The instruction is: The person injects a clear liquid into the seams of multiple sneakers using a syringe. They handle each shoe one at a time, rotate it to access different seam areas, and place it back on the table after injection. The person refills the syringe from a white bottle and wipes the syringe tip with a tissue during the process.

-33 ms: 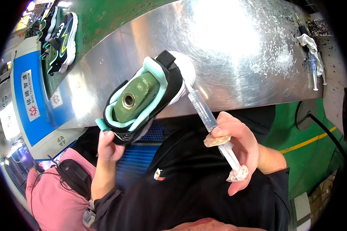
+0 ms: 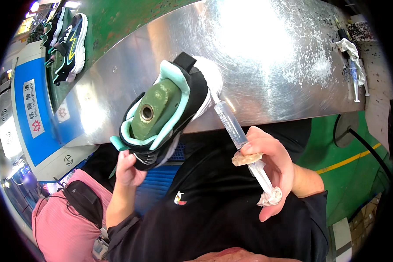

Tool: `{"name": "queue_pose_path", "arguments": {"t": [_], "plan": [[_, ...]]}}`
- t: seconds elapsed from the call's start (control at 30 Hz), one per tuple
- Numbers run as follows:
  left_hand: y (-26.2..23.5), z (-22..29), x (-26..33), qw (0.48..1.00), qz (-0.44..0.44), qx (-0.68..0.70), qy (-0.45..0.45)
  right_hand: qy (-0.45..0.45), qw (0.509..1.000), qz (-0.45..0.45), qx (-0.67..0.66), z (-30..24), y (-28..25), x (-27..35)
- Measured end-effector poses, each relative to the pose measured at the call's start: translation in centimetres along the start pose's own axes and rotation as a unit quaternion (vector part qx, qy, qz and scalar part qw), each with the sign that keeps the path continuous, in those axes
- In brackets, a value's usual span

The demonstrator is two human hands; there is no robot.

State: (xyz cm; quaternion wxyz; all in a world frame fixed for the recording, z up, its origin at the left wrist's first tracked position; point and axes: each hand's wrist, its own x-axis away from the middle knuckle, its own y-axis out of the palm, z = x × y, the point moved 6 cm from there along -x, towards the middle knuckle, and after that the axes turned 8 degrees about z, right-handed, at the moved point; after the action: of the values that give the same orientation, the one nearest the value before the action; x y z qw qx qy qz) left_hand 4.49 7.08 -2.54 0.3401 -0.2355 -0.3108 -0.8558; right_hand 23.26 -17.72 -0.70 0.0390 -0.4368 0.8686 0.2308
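Two hands worked: my left hand (image 2: 127,168) clasped the lasted shoe (image 2: 166,111) steady above it; my right hand (image 2: 273,168), fingers wrapped round the syringe (image 2: 233,129), kept its tip at the heel seam.

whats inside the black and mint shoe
A green shoe last fills the shoe; its flat top with a metal-lined hole shows in the opening. The rest of the last and the shoe's inner lining are covered.
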Motion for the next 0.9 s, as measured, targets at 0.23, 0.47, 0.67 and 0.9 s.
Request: {"name": "queue_pose_path", "arguments": {"t": [0.23,0.47,0.67,0.9], "plan": [[3.5,-4.0,1.0,0.992,-0.077,0.036,-0.092,0.005,1.0,0.011,-0.023,-0.4,0.3,-0.1],[5.1,-5.7,1.7,0.98,-0.103,0.117,-0.125,0.004,1.0,0.001,-0.021,-1.2,1.2,-0.5],[6.3,-6.5,1.7,0.964,-0.116,0.135,-0.197,0.031,0.999,0.0,-0.033,-1.7,2.1,-0.7],[6.5,-7.7,1.4,0.951,-0.127,0.142,-0.242,0.08,0.996,-0.034,-0.02,-2.5,2.8,-0.8]]}}
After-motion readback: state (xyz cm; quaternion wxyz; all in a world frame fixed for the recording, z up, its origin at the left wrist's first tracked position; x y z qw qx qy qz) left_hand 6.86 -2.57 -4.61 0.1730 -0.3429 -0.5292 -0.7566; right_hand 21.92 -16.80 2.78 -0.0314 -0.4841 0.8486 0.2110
